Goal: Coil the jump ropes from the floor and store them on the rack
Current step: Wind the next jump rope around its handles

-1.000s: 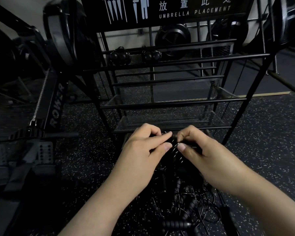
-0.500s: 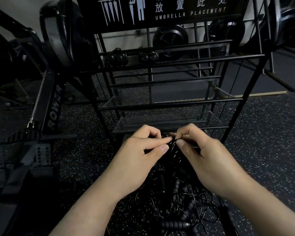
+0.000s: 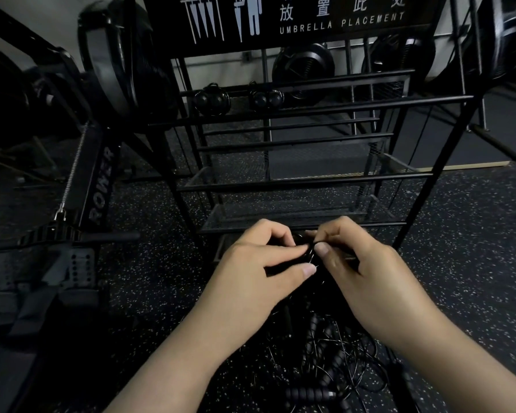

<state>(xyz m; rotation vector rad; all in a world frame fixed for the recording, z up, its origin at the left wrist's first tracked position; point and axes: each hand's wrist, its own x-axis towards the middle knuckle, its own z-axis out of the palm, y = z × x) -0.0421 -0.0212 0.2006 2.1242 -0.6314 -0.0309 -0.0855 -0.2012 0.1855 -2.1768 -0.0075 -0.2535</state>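
Both hands meet over a small black coil of jump rope held just in front of the black wire rack. My left hand grips the coil from the left, thumb and fingers curled round it. My right hand pinches the thin cord at the coil's right side. Below the hands a tangle of black jump ropes with ribbed handles lies on the floor. Two coiled ropes hang on the rack's upper bar.
A rowing machine stands at the left, its rail running toward me. The rack carries an "umbrella placement" sign on top and mesh shelves lower down. Speckled black rubber floor spreads to the right.
The hands have stayed together at the coil, with the fingers shifting slightly as they work the cord. The view has drifted a little.
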